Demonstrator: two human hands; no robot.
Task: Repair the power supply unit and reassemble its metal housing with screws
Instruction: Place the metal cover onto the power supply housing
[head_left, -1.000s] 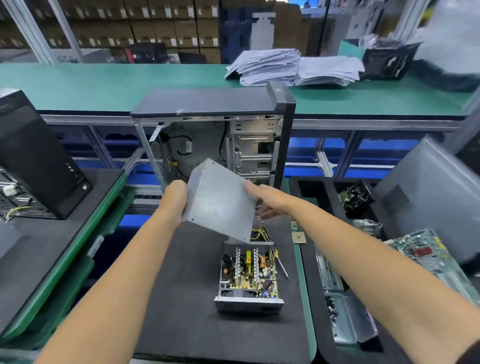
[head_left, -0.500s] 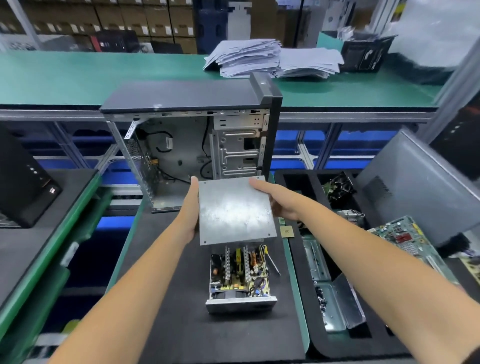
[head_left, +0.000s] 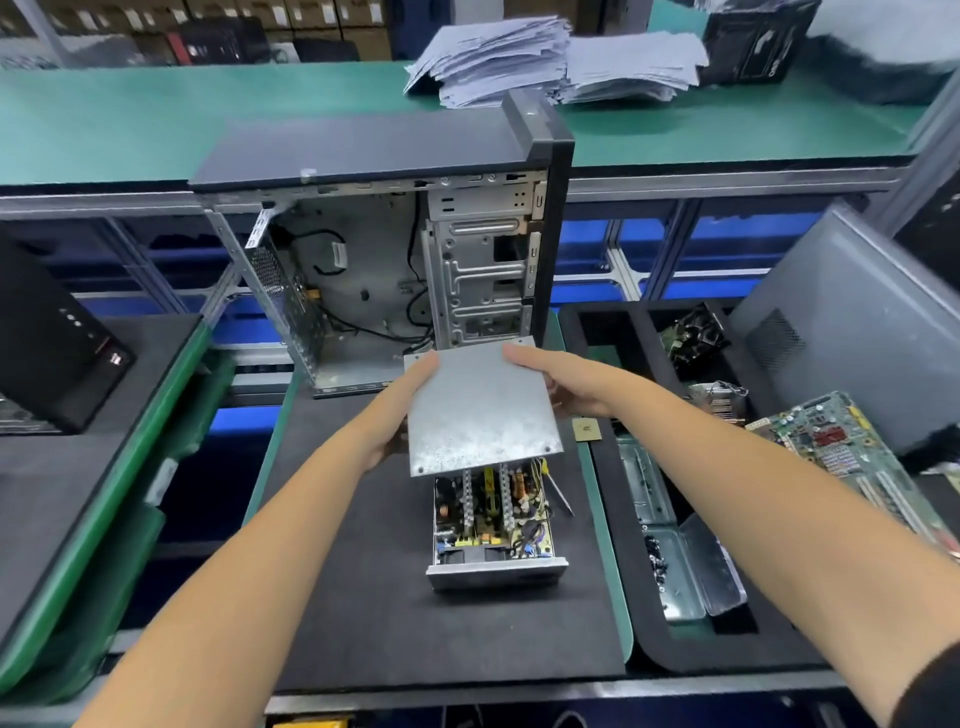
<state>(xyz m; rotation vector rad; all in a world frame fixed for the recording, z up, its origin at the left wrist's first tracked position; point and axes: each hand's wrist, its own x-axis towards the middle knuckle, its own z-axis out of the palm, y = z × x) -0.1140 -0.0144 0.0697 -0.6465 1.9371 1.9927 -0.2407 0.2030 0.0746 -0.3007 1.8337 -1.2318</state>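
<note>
Lowered since a moment ago, the metal cover (head_left: 480, 410) sits mid-frame over the open power supply (head_left: 493, 525) (far end hidden); your left hand (head_left: 400, 410) and right hand (head_left: 566, 387) grip its side edges.

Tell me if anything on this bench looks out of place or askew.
Nothing looks spilled or broken. The power supply unit lies open on the black mat, its circuit board bare. Both hands hold its metal cover tilted above it, not yet seated. A screwdriver lies right beside the unit.
</note>
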